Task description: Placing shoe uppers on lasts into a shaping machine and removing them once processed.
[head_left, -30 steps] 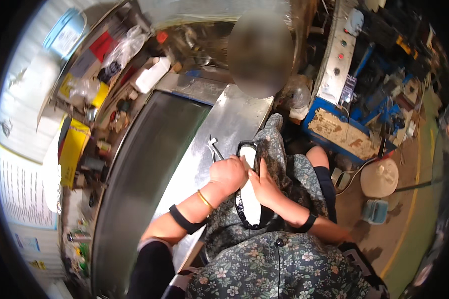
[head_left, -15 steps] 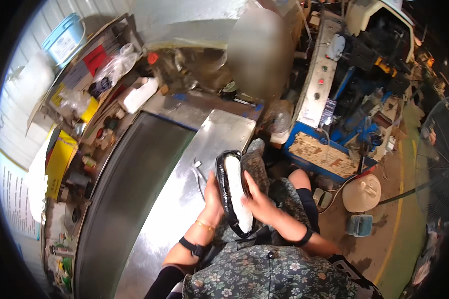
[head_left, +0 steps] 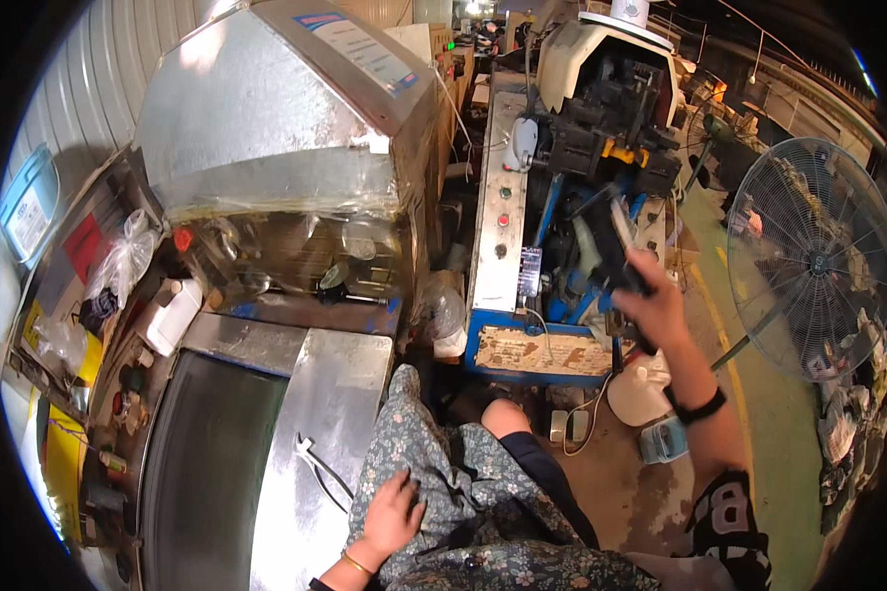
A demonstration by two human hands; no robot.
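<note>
My left hand lies on the floral apron over my lap, with nothing in it and its fingers slightly apart. Out to the right, my right hand is closed round a dark shoe, held up against the blue machine. Motion blurs the shoe, and machine parts crowd around it, so its outline is hard to separate. A pair of pincers rests on the shiny metal tabletop, left of my lap.
A dark conveyor belt runs left of the tabletop, beneath a metal hood. Buttons dot the machine's pale panel. A beige jug and a blue tub stand on the floor. The large fan is farther right.
The shoe has gone from both hands above my lap to my right hand at the machine. My left hand has let go and dropped onto the apron. The view has swung right.
</note>
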